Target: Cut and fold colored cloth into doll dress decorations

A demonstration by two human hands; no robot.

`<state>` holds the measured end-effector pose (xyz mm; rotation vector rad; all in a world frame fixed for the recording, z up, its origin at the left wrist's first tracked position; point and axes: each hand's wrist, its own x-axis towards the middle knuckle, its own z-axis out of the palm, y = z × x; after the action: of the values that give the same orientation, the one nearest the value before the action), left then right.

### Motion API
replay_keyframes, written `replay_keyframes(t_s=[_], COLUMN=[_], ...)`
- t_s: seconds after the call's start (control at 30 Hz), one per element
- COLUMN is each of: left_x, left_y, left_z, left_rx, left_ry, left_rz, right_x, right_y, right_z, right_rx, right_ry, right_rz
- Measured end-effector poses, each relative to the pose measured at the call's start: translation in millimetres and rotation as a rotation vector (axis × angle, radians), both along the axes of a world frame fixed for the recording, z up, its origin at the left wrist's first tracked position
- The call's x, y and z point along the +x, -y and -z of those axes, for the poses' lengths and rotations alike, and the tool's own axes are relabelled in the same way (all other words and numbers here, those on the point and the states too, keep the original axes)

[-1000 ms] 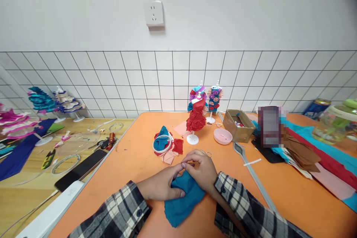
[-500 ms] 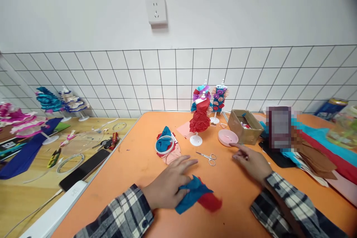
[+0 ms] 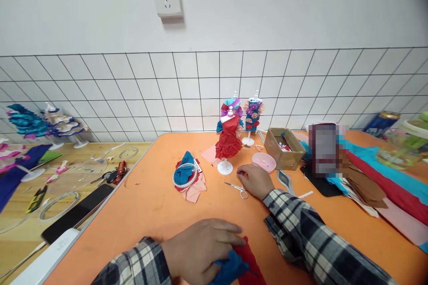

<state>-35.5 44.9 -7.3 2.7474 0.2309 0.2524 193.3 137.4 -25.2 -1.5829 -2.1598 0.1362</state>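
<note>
My left hand (image 3: 197, 249) lies near the front edge of the orange table (image 3: 150, 205), fingers curled over a bunched blue cloth (image 3: 229, 269) that sits on a red cloth (image 3: 249, 258). My right hand (image 3: 256, 180) rests farther back, fingers curled down against the table beside small scissors (image 3: 237, 188), and I cannot see anything in it. Just beyond it are the white base of a mannequin in a red dress (image 3: 229, 140) and a pink dish (image 3: 264, 161).
An embroidery hoop with blue and red fabric (image 3: 185, 176) lies left of centre. A second dressed mannequin (image 3: 252, 116), a cardboard box (image 3: 284, 147) and folded coloured cloths (image 3: 384, 182) stand at right. A wooden table (image 3: 20, 218) at left holds a phone, hoops, keys and more dressed mannequins.
My right hand left the blue cloth, reached toward the pink dish, then drew back beside the scissors. My left hand pulled the cloth nearer the table's front edge; a red cloth now shows beneath.
</note>
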Motion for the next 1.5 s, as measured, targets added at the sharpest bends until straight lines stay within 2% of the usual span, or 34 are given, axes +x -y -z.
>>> replay_keyframes(t_s=[0.13, 0.23, 0.37, 0.5, 0.63, 0.8, 1.0, 1.07, 1.13, 1.27, 1.37, 1.5], left_x=[-0.5, -2.6, -4.7, -10.9, -20.5, -22.9, -20.2, -20.5, -21.3, -23.2, -23.3, -22.5], left_y=[0.6, -2.2, -5.2, -6.7, -8.9, -10.3, -9.7, -9.4, -9.1, -8.8, -9.0, -9.6], left_z=[5.0, 4.0, 2.2, 1.3, 0.1, 0.4, -0.5, -0.9, -1.2, -0.6, 0.2, -0.5], left_rx=[-0.036, -0.021, -0.029, -0.013, -0.008, -0.028, -0.033, -0.026, -0.023, -0.02, -0.03, -0.037], left_ry=[-0.043, -0.039, -0.05, -0.048, -0.054, -0.039, -0.03, -0.032, -0.036, -0.036, -0.039, -0.046], left_rz=[-0.046, -0.095, -0.095, -0.101, -0.131, -0.147, -0.163, -0.167, -0.173, -0.193, -0.199, -0.187], right_x=[-17.4, -22.1, -22.8, -8.7, 22.7, 44.7, 24.0, 26.2, 41.0, 97.7, 135.3, 152.8], right_y=[-11.7, -17.0, -19.4, -7.7, 16.9, 38.2, 36.6, 34.1, 32.1, 34.7, 42.8, 49.0], right_z=[0.5, 1.4, -1.2, -3.3, 3.0, 11.8, 12.5, 11.9, 10.9, 12.2, 18.8, 25.6], right_rx=[-0.012, -0.034, -0.06, -0.092, -0.148, -0.025, 0.036, 0.06, 0.096, 0.113, 0.061, 0.035], right_ry=[0.047, 0.079, 0.091, 0.066, 0.059, 0.151, 0.164, 0.173, 0.169, 0.162, 0.191, 0.229], right_rz=[-0.02, -0.012, 0.009, 0.041, -0.08, -0.21, -0.182, -0.166, -0.099, 0.144, 0.099, 0.101])
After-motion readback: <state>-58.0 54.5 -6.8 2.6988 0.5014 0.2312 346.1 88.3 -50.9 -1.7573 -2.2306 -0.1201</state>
